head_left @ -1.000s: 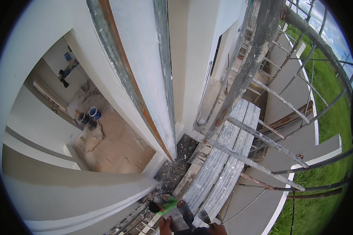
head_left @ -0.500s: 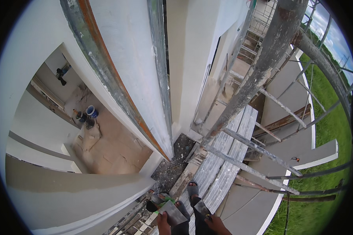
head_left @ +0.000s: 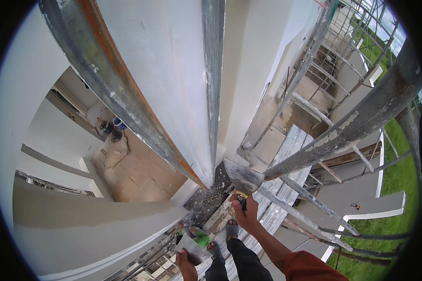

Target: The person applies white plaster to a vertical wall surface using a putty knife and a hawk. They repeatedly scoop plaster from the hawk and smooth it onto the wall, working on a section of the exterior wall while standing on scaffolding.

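My right hand (head_left: 246,213) is closed round the black and yellow handle of a putty knife (head_left: 243,176). The knife's wide, stained metal blade points away from me, in front of the foot of the white wall strip (head_left: 171,93) between two metal profiles. Low in the picture, my left hand (head_left: 186,267) grips a flat grey rectangular metal plate (head_left: 194,249), with the thumb over its near edge. Green material (head_left: 202,240) shows just beyond the plate, close to my sandalled feet. The fingers under the plate are hidden.
Metal planks (head_left: 272,206) lie under and beside my feet. A thick scaffold pole (head_left: 347,129) slants across the right, with thinner bars (head_left: 314,206) near it. Through the opening at left, buckets (head_left: 118,123) stand on a tiled floor. Grass (head_left: 389,187) lies beyond the low wall.
My right hand has lifted the putty knife from beside my legs, up and forward towards the wall. The left hand with the plate sits slightly lower and further left. The view has shifted.
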Action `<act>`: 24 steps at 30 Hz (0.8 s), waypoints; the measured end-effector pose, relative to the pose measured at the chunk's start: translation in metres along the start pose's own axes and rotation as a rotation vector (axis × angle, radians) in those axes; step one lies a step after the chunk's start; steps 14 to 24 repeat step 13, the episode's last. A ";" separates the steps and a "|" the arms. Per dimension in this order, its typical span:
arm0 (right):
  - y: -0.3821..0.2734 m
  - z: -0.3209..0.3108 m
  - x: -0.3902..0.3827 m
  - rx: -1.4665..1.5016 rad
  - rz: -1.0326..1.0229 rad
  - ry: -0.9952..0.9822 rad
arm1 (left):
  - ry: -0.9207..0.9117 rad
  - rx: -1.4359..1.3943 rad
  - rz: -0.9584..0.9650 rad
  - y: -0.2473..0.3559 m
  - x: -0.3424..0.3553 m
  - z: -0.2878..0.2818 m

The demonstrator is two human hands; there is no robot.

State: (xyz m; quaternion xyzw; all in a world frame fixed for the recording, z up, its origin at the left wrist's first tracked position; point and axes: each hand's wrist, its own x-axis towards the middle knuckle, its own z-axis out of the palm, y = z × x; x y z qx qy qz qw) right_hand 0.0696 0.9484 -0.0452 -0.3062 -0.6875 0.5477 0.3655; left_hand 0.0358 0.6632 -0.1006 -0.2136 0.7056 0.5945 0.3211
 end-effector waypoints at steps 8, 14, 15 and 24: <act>-0.008 0.041 0.124 0.161 -0.277 0.179 | 0.048 -0.037 -0.016 -0.027 0.006 -0.016; 0.042 0.039 0.095 0.166 0.155 0.172 | -0.067 -0.398 0.135 -0.049 0.023 -0.028; 0.042 0.039 0.095 0.166 0.155 0.172 | -0.067 -0.398 0.135 -0.049 0.023 -0.028; 0.042 0.039 0.095 0.166 0.155 0.172 | -0.067 -0.398 0.135 -0.049 0.023 -0.028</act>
